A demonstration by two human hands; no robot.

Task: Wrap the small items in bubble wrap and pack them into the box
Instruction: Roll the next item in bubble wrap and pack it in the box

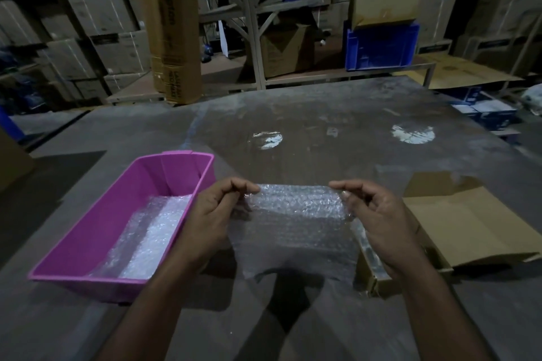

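Note:
A sheet of clear bubble wrap (pixel 296 228) hangs above the grey table, stretched between both hands. My left hand (pixel 217 214) pinches its upper left corner with thumb and fingers. My right hand (pixel 375 214) pinches the upper right corner the same way. To the left stands a pink plastic bin (pixel 96 231) with more bubble wrap (pixel 152 231) lying inside. An open brown cardboard box (pixel 469 228) lies at the right, partly behind my right hand. No small item shows in the wrap.
The grey table (pixel 322 132) stretches ahead with two bright reflections on it. Beyond it stand a tall cardboard carton (pixel 173 26), a blue crate (pixel 381 47) and stacked boxes on shelving. Flattened cardboard (pixel 463 73) lies at the far right.

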